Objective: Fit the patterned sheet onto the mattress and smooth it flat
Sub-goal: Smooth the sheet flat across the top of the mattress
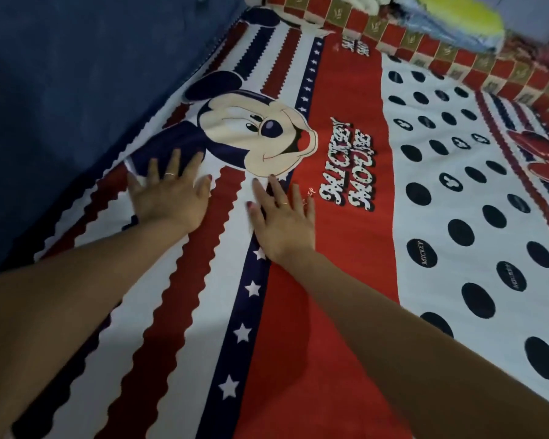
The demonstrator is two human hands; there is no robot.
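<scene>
The patterned sheet point(324, 280) covers the mattress: red, white and navy stripes, a cartoom mouse face, lettering and black dots on white. It lies mostly flat across the bed. My left hand point(168, 194) presses palm down on the striped part just below the mouse face, fingers spread. My right hand point(281, 217) lies flat beside it on the navy star stripe and red band, fingers spread too. Neither hand grips any cloth. The mattress itself is hidden under the sheet.
A dark blue wall point(76, 90) runs along the bed's left edge. At the far end a red and gold checked border point(425, 39) rises, with a yellow and light blue bundle of cloth point(457, 20) behind it.
</scene>
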